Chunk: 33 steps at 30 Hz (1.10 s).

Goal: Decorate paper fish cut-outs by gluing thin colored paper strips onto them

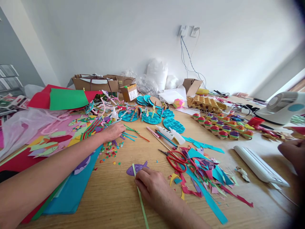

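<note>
A purple paper fish (131,171) lies flat on the table with a thin light green paper strip (141,203) across it. My right hand (152,184) is closed on the strip by the fish, its fingertips partly hidden. Farther off, my left hand (113,132) reaches into narrow coloured paper strips (130,136), fingers bent together; what they grip is hidden. Small confetti-like scraps (111,152) are scattered just below that hand. Behind it stands a small white glue bottle (114,114).
Red-handled scissors (177,160) lie beside a heap of paper offcuts (212,175). Glue bottles (165,132), blue discs (173,125) and painted egg-carton cups (224,127) sit behind. Coloured sheets (71,197) are at left. Another person's hand (294,154) is near a white device (259,165).
</note>
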Each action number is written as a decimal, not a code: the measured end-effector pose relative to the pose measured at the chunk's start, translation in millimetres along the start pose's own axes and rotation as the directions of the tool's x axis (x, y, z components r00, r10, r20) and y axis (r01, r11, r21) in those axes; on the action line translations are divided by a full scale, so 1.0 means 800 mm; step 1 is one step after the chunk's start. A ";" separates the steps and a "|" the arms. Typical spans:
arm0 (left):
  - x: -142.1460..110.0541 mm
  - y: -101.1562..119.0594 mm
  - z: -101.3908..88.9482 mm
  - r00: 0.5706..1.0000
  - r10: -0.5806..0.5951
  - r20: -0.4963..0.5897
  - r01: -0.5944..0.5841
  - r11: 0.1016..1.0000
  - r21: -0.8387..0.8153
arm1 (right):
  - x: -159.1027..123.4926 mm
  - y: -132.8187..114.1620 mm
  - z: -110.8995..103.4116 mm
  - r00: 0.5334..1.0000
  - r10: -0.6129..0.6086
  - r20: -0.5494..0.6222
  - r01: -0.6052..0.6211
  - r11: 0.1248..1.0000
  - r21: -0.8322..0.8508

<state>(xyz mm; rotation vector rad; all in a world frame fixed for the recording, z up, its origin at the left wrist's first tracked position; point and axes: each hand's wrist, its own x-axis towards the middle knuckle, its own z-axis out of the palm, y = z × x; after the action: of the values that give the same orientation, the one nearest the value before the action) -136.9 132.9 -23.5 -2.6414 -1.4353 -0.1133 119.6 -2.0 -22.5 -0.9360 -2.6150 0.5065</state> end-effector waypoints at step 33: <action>0.022 0.072 -0.105 0.994 0.054 0.090 -0.015 0.922 -0.386 | 0.007 0.035 -0.025 0.767 0.454 -0.454 -0.141 0.809 0.571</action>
<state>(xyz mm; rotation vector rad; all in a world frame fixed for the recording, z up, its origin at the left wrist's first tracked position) -79.0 103.6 57.1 -3.0231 -1.5319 -0.2939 138.4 26.3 -15.5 -1.1196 -1.6589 0.8009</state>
